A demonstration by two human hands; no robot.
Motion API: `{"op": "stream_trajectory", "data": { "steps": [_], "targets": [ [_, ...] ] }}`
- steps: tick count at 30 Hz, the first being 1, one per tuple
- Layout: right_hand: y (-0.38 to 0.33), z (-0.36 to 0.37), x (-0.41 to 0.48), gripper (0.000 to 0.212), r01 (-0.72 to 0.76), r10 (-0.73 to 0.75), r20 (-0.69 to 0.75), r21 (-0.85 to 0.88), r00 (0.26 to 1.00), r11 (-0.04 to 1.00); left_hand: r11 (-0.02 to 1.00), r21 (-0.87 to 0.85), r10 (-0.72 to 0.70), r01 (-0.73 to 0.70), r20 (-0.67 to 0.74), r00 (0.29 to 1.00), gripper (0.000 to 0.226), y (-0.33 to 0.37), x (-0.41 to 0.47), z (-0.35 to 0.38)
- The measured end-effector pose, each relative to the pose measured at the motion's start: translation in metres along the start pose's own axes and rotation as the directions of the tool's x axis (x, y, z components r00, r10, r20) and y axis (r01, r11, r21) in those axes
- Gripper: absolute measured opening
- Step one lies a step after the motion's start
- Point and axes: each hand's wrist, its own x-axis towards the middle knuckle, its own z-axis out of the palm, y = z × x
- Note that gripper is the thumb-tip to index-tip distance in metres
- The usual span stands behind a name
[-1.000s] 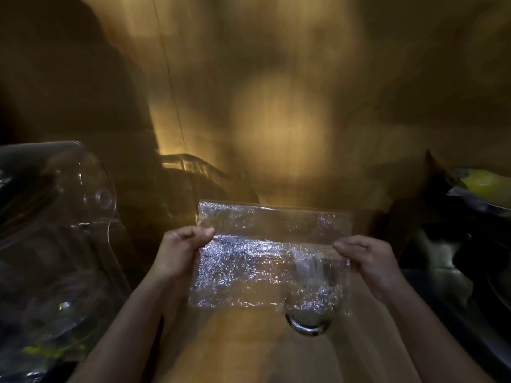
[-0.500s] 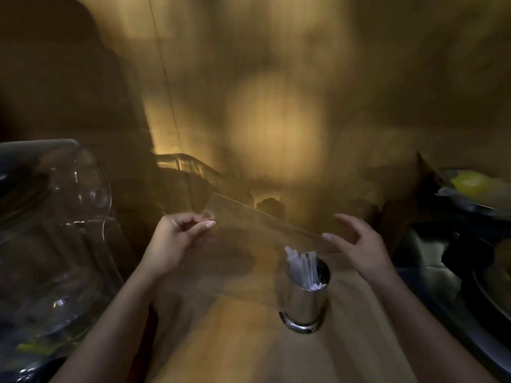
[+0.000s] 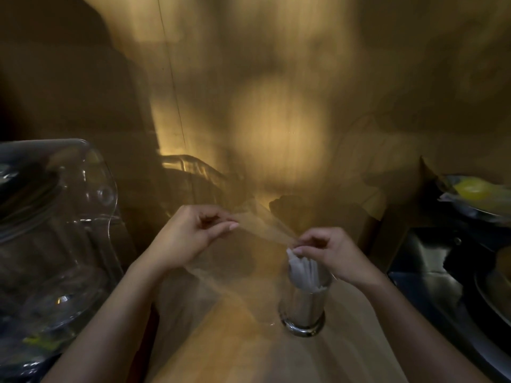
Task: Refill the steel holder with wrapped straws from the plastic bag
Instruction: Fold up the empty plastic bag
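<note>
A round steel holder (image 3: 302, 309) stands upright on the wooden counter (image 3: 221, 349), with several white wrapped straws (image 3: 302, 269) sticking out of its top. A thin clear plastic bag (image 3: 262, 221) stretches between my two hands just above and behind the holder; it is nearly see-through and blurred. My left hand (image 3: 190, 234) pinches the bag's left edge. My right hand (image 3: 333, 251) pinches its right end, with the fingertips right above the straw tips.
A clear plastic chair (image 3: 58, 236) stands at the left. A wire rack (image 3: 193, 175) sits at the back of the counter against the wooden wall. At the right is a dark steel sink area (image 3: 442, 272) with a dish holding something yellow (image 3: 474, 189).
The bag was held flat and upright in both hands, hiding the holder. My right hand let go, the bag tipped flat, and now that hand pinches it again above the straws.
</note>
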Motion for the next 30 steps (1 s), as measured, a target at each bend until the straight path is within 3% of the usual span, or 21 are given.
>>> {"op": "stream_trajectory", "data": {
  "steps": [3, 7, 10, 12, 15, 19, 22, 27, 30],
  "targets": [
    [-0.004, -0.005, -0.003, 0.011, 0.006, 0.011, -0.084, 0.19, 0.996, 0.982, 0.991, -0.128, -0.04, 0.034, -0.039, 0.998, 0.021, -0.014, -0.001, -0.01],
    [-0.006, -0.011, -0.009, 0.005, 0.026, 0.028, -0.169, 0.314, 0.985, 0.949, 0.938, -0.341, -0.099, 0.054, -0.118, 0.988, 0.024, -0.031, -0.005, -0.023],
    [-0.003, -0.009, -0.01, 0.008, 0.039, 0.041, -0.197, 0.383, 0.98, 0.923, 0.756, -0.652, -0.135, 0.058, -0.068, 0.989, 0.067, -0.037, -0.009, -0.017],
    [0.0, -0.006, -0.009, 0.008, 0.034, 0.071, -0.211, 0.457, 0.975, 0.889, 0.636, -0.765, -0.145, 0.104, 0.014, 0.989, 0.079, -0.038, -0.012, -0.001],
    [0.006, -0.002, -0.007, 0.008, 0.024, 0.11, -0.212, 0.544, 0.971, 0.839, 0.605, -0.779, -0.172, 0.162, 0.07, 0.983, 0.069, -0.037, -0.02, 0.027],
    [0.014, 0.0, -0.009, 0.013, 0.0, 0.135, -0.199, 0.56, 0.971, 0.828, 0.725, -0.663, -0.247, 0.185, 0.0, 0.969, 0.033, -0.036, -0.025, 0.048],
    [0.018, -0.002, -0.012, 0.01, -0.02, 0.148, -0.18, 0.568, 0.973, 0.823, 0.759, -0.624, -0.277, 0.184, -0.055, 0.959, 0.008, -0.036, -0.025, 0.055],
    [0.019, -0.003, -0.015, 0.014, -0.081, 0.134, -0.087, 0.449, 0.987, 0.89, 0.789, -0.584, -0.289, 0.191, -0.079, 0.954, 0.013, -0.035, -0.023, 0.056],
    [0.019, -0.007, -0.013, 0.011, -0.079, 0.133, -0.105, 0.407, 0.986, 0.91, 0.786, -0.58, -0.305, 0.213, -0.065, 0.95, 0.012, -0.035, -0.023, 0.056]
  ]
}}
